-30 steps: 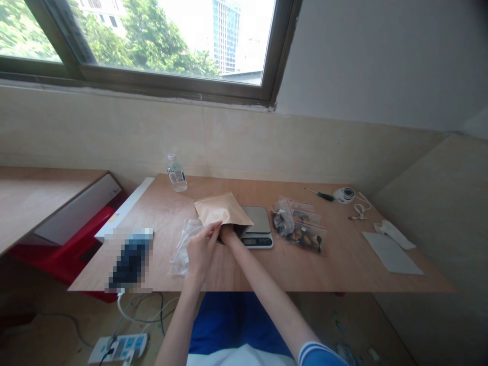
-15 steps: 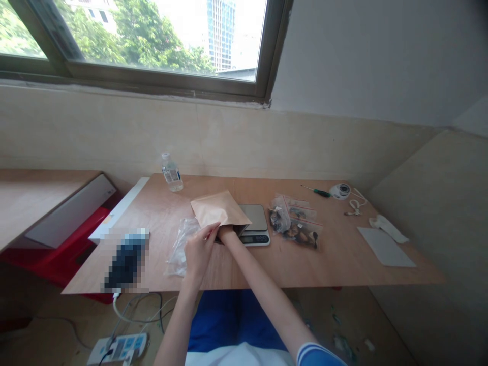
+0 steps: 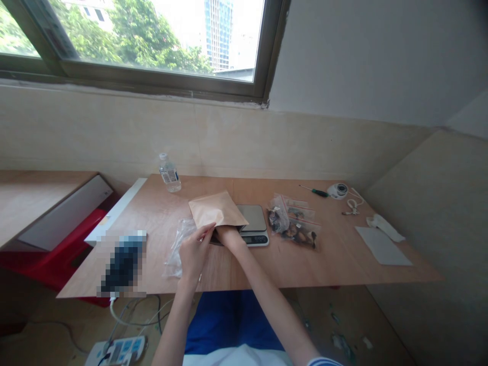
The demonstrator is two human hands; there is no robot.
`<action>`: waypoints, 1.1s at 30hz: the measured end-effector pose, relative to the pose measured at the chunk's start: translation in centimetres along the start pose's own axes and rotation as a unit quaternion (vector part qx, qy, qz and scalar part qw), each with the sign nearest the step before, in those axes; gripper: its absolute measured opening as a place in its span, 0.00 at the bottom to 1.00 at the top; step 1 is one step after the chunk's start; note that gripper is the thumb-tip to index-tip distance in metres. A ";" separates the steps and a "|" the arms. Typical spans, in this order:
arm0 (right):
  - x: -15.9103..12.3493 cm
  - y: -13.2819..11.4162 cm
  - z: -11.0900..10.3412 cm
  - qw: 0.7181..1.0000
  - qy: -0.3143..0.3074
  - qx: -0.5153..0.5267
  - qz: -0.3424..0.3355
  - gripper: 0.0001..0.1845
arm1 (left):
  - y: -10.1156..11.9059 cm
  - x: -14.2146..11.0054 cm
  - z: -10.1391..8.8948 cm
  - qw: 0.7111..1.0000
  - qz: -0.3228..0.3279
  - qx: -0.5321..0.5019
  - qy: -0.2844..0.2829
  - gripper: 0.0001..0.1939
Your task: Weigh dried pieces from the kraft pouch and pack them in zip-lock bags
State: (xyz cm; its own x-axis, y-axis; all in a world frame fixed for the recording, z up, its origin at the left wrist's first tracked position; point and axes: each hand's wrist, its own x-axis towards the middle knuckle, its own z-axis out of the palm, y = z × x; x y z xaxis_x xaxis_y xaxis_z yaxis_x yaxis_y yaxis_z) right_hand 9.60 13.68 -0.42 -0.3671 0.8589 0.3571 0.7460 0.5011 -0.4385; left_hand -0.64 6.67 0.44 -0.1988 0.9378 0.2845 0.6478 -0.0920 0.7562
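Note:
A brown paper bag (image 3: 218, 209) lies tilted over the left part of a kitchen scale (image 3: 254, 218), its dark mouth facing me. My left hand (image 3: 195, 251) pinches the near left edge of that mouth between thumb and fingers. Into the opening goes my right hand (image 3: 229, 237); only its back and wrist show, and the fingers are hidden inside the bag. Crumpled clear plastic (image 3: 176, 254) lies on the table just left of my left hand.
Right of the scale lie zip bags (image 3: 301, 231) of dark parts. A screwdriver (image 3: 319, 192), a dome camera (image 3: 337, 191) and a white sheet (image 3: 383, 246) are farther right. A bottle (image 3: 170, 175) stands at the back, a blurred dark object (image 3: 124, 264) front left.
My right hand has drawn slightly back out of the bag, showing more of its back. The left hand keeps its pinch on the bag's edge. The whole view has shifted a little.

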 end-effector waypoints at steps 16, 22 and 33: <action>-6.1 0.8 -1.4 1.000 -0.006 0.004 0.006 0.14 | 0.1 0.4 -0.4 1.000 -0.004 -0.016 0.002 0.12; -7.0 1.5 -0.2 0.996 0.078 0.040 -0.005 0.16 | 0.1 0.6 -0.3 1.000 -0.005 -0.011 0.009 0.12; -8.5 3.1 0.8 0.990 0.135 -0.009 -0.051 0.19 | 0.8 0.9 -0.3 1.000 -0.022 -0.020 0.008 0.11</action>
State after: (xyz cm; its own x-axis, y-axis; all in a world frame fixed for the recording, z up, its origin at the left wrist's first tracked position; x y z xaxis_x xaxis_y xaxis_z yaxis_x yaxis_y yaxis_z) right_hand 14.57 8.00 -5.51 -0.2805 0.7437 0.6068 0.7233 0.5794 -0.3757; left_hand -0.50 7.30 1.52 -0.2378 0.9359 0.2598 0.6083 -0.0650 0.7911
